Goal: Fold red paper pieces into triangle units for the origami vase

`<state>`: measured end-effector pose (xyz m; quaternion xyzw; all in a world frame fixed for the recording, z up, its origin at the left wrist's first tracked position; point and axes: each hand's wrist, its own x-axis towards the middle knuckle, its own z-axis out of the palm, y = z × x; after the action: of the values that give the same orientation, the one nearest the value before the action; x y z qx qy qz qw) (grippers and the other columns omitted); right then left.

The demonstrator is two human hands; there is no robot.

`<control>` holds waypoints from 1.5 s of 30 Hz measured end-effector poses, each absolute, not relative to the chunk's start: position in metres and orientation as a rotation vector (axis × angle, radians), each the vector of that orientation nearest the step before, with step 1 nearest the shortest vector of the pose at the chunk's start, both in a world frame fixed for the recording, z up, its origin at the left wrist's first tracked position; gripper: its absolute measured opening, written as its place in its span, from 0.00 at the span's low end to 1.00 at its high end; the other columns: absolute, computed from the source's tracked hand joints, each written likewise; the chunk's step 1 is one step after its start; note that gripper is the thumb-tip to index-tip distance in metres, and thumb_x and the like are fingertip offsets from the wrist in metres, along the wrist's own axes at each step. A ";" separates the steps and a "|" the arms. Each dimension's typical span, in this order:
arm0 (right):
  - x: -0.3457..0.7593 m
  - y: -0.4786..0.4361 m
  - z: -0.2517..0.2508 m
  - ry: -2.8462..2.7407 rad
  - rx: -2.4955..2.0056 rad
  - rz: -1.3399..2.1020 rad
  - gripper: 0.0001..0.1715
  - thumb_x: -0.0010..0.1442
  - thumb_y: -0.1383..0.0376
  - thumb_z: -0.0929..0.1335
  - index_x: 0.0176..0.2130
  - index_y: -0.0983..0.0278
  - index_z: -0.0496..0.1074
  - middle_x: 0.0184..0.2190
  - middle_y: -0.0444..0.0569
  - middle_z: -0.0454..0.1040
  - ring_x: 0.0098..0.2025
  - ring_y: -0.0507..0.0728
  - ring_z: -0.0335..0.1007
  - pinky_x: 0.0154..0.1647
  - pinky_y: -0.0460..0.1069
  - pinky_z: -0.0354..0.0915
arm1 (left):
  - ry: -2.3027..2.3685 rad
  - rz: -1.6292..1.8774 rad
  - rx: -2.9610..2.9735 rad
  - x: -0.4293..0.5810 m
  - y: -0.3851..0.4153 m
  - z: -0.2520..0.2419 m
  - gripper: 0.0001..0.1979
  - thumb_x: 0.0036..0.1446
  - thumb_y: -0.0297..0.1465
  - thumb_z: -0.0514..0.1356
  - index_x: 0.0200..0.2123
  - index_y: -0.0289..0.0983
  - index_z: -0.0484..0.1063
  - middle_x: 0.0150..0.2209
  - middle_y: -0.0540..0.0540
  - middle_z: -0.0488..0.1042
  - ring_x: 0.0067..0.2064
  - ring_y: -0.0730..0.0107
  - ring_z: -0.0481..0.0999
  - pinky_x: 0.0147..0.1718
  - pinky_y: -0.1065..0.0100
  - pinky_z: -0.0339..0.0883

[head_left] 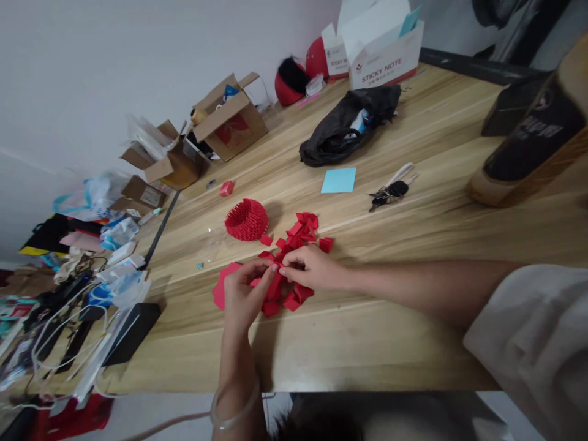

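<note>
My left hand (pixel 243 293) and my right hand (pixel 311 268) meet over a scatter of small folded red paper pieces (pixel 301 233) on the wooden table (pixel 390 331). Both hands pinch one red folded paper piece (pixel 274 277) between fingertips. A flat red paper sheet (pixel 220 286) lies under my left hand. A round ring built of red folded paper units (pixel 246 219) stands just beyond the pile. A clear bangle sits on my left wrist.
A blue sticky note (pixel 339 180), keys (pixel 389 192) and a black bag (pixel 349 124) lie farther back. White sticky-note boxes (pixel 381 49) and open cardboard boxes (pixel 227 119) stand at the far edge. Cables and bags (pixel 92 288) clutter the left end. A dark bottle (pixel 533 135) lies right.
</note>
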<state>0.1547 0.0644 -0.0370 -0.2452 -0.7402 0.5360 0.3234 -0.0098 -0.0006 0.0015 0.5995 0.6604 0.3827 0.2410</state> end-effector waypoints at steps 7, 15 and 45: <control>0.154 0.064 -0.037 -1.958 -0.651 1.410 0.12 0.59 0.70 0.65 0.24 0.68 0.69 0.20 0.44 0.70 0.23 0.48 0.60 0.24 0.44 0.53 | 1.808 1.038 1.626 -0.010 -0.001 0.002 0.10 0.51 0.36 0.66 0.33 0.35 0.78 0.31 0.45 0.79 0.32 0.69 0.78 0.33 0.71 0.73; 0.154 0.064 -0.035 -1.967 -0.664 1.418 0.13 0.60 0.69 0.65 0.24 0.68 0.69 0.20 0.44 0.69 0.23 0.47 0.59 0.24 0.44 0.52 | 1.813 1.021 1.652 -0.011 0.000 0.001 0.11 0.51 0.37 0.65 0.33 0.35 0.78 0.31 0.45 0.79 0.32 0.68 0.78 0.33 0.70 0.73; 0.155 0.064 -0.036 -1.970 -0.663 1.420 0.13 0.60 0.69 0.65 0.24 0.68 0.69 0.21 0.44 0.70 0.23 0.47 0.60 0.24 0.44 0.52 | 1.838 1.014 1.665 -0.011 -0.001 0.002 0.10 0.51 0.37 0.66 0.33 0.36 0.78 0.31 0.45 0.79 0.32 0.67 0.79 0.31 0.71 0.73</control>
<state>0.1552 0.0644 -0.0358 -0.2508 -0.7447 0.5367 0.3073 -0.0108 -0.0007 0.0024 0.6049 0.6677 0.3683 0.2293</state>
